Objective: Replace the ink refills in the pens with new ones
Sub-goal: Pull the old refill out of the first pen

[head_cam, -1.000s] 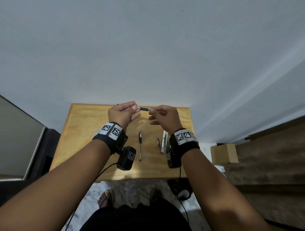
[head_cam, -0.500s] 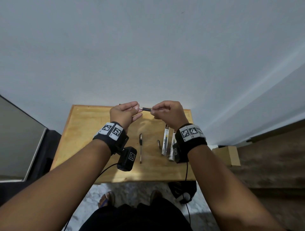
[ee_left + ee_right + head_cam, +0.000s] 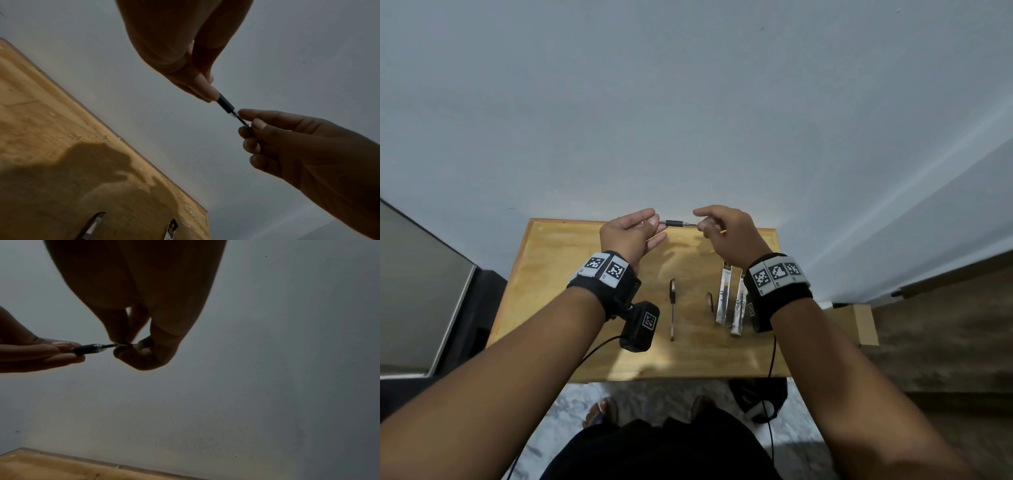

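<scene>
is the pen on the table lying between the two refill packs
No, the pen lies left of both packs, with a small clip-like piece in between.

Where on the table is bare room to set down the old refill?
Bare wood lies on the table's left side, left of the pen, and along the near edge. It is crowded on the right: a clip-like piece and refill packets lie close together.
</scene>
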